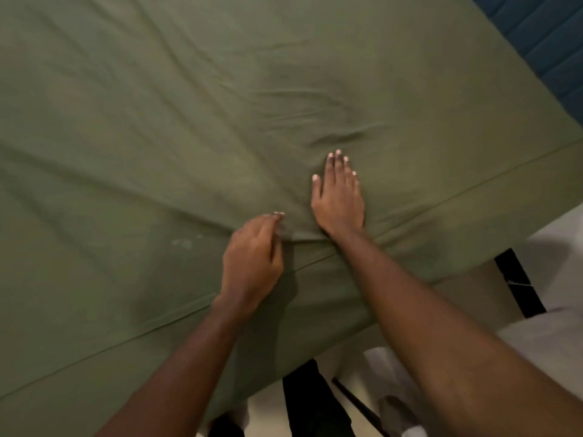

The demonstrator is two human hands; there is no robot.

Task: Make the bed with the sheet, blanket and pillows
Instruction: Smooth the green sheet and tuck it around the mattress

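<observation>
Left hand (252,263) nearest: fingers curled, pinching fold of sheet (157,121) by hemmed edge. Right hand (339,200) beyond: flat, fingers straight, pressing cloth. Sheet olive, soft, creased, spread over bed. Quilted teal panel (545,42) at far corner.

Plain olive-green sheet (189,121); dark teal, line-stitched headboard (549,42); pale floor (561,241).

The light is dim and warm, and the whole picture is soft, without glare. The left hand (252,257) throws a dark shadow on the green sheet (157,121) just beside its curled fingers. Beyond the fingertips of the right hand (339,197) the creases look blurred.
</observation>
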